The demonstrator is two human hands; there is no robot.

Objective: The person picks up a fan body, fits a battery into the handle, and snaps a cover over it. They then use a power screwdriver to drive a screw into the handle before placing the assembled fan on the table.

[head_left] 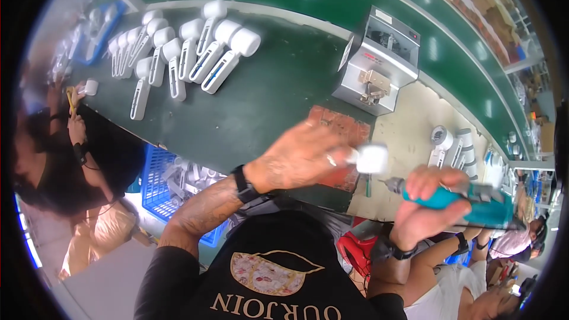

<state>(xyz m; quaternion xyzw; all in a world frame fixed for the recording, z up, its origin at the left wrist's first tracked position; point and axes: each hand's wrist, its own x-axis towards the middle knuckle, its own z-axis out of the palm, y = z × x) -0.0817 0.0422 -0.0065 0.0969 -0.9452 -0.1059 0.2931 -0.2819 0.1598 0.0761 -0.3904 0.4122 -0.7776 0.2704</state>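
My left hand point(305, 154), smeared by motion, has its fingers closed on a white plastic part point(372, 159) with a rounded, blocky end; the rest of that part is hidden by the hand. Close to its right, my right hand point(428, 195) is wrapped around a teal electric screwdriver point(438, 197). The tool's bit points left toward the white part, with a small gap between them. Beneath my left hand lies a worn reddish mat point(338, 121) on the green bench point(278, 77).
Several white long-handled devices point(220, 72) lie at the back left. A grey machine point(379, 62) stands at the back right, with more white parts point(441, 142) beyond the screwdriver. A blue basket point(155, 181) of parts sits below the bench edge. Co-workers point(89, 148) flank me.
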